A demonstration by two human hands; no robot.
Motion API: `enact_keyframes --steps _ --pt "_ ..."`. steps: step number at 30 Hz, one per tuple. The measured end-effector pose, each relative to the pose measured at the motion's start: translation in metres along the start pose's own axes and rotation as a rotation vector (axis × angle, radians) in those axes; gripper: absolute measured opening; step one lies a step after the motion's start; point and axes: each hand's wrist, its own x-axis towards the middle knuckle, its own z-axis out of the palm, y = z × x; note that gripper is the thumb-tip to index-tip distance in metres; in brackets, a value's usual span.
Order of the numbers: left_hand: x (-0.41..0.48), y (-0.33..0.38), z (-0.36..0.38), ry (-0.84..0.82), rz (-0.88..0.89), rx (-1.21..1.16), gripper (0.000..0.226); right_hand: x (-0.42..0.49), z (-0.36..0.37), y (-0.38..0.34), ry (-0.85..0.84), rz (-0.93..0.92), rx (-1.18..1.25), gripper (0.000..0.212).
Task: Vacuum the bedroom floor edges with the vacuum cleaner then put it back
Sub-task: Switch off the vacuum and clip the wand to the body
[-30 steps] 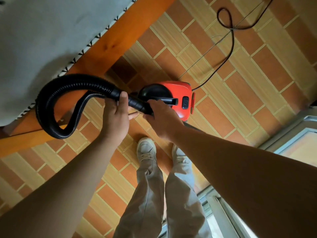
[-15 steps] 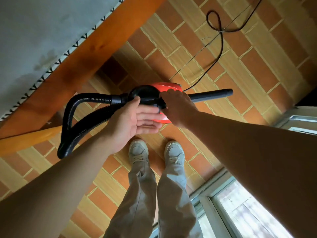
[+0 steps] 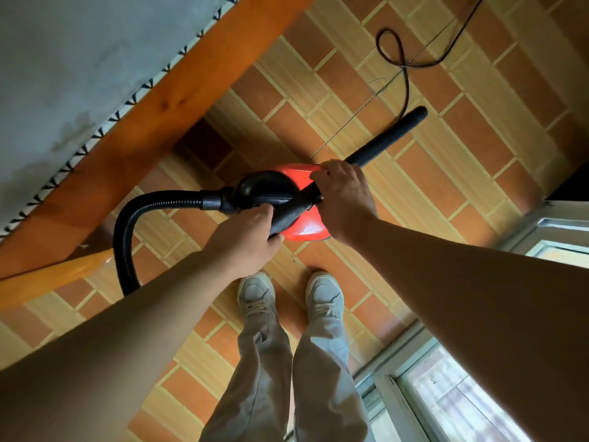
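A small red vacuum cleaner [image 3: 302, 224] with a black front dome hangs in the air above my feet. Its ribbed black hose [image 3: 127, 237] leaves the dome to the left and loops down behind my left forearm. A black nozzle tube [image 3: 387, 138] lies across the top of the body and sticks out to the upper right. My left hand [image 3: 247, 240] is closed on the tube's lower, wider end. My right hand [image 3: 345, 196] grips the tube and the vacuum's top where they cross.
A wooden bed frame [image 3: 153, 106] with a grey mattress [image 3: 63, 59] runs along the left. The black power cord [image 3: 404, 65] loops over the tiled floor [image 3: 462, 161] at the upper right. A window frame [image 3: 398, 378] borders the lower right. My shoes [image 3: 258, 298] stand below the vacuum.
The vacuum has turned and the nozzle tube has swung up across it, pointing upper right. My left hand has left the hose cuff and closed on the tube's lower end. The hose loop has straightened.
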Motion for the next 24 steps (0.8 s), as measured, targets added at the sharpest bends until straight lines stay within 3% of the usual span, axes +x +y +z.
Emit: enact_keyframes --steps 3,5,7,10,13,19,21,24 --pt "0.000 0.000 0.011 0.059 -0.004 -0.044 0.025 -0.004 -0.003 -0.006 0.029 0.170 0.057 0.049" --pt "0.001 -0.002 0.021 0.106 -0.016 -0.087 0.029 -0.006 -0.008 -0.014 0.054 0.359 0.225 0.058" --pt "-0.001 -0.001 0.031 0.162 -0.011 -0.128 0.035 0.000 -0.014 -0.019 0.011 0.672 0.532 0.059" --pt "-0.004 0.001 0.045 0.203 0.015 -0.156 0.042 0.013 -0.021 -0.026 -0.147 1.164 1.181 0.037" --pt "-0.009 -0.001 0.058 0.189 0.055 -0.155 0.050 0.018 -0.016 -0.029 -0.230 1.219 1.465 0.014" --pt "-0.013 -0.012 0.061 0.016 0.059 -0.207 0.051 0.012 -0.002 -0.030 -0.336 1.258 1.511 0.018" --pt "-0.009 -0.018 0.056 0.076 0.087 -0.270 0.049 0.006 0.002 -0.029 -0.322 1.269 1.547 0.017" --pt "0.007 -0.030 0.045 0.304 0.171 -0.243 0.039 -0.001 0.006 -0.029 -0.320 1.270 1.555 0.014"
